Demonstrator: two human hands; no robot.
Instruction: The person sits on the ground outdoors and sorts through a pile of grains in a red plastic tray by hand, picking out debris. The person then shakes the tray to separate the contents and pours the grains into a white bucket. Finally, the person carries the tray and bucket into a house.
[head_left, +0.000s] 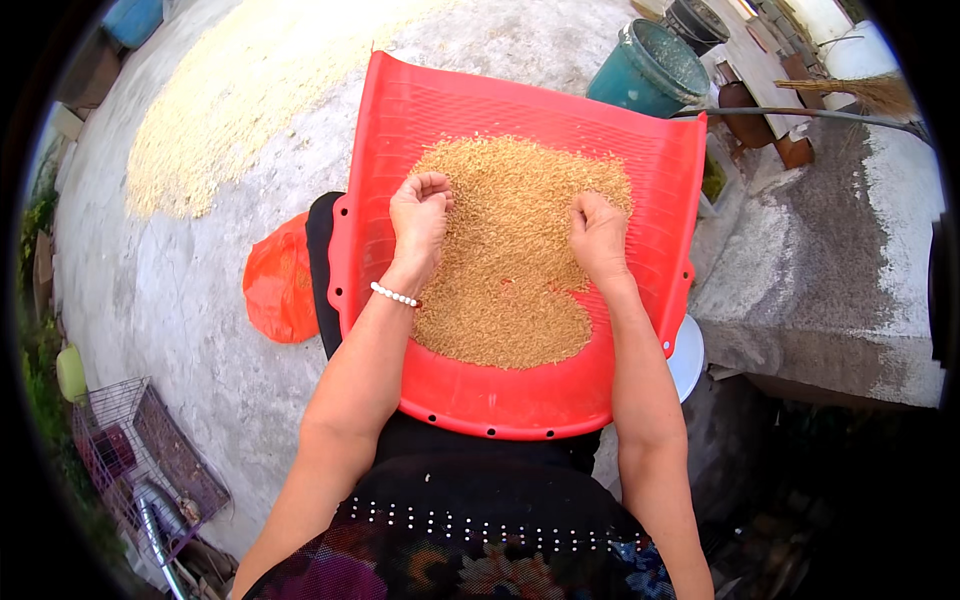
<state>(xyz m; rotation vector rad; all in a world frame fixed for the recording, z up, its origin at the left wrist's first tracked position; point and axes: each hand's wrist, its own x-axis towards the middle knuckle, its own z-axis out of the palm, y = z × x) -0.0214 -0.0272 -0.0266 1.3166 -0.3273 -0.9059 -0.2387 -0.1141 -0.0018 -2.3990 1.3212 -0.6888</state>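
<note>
A red plastic winnowing scoop rests across my lap, its flat open edge facing away from me. Unhusked grain, likely rice, is spread over its middle, with red plastic showing through in small patches. Over the left side of the grain is my left hand, fingers curled inward; a white bead bracelet circles that wrist. My right hand is at the grain's right side, with its fingers bent and thumb drawn in. Whether either hand holds grains inside is hidden.
Pale yellow grain or meal covers part of the concrete floor ahead. A red plastic bag lies left of my leg. At upper right stand a green bucket and a straw broom. A wire cage is lower left; a concrete ledge is right.
</note>
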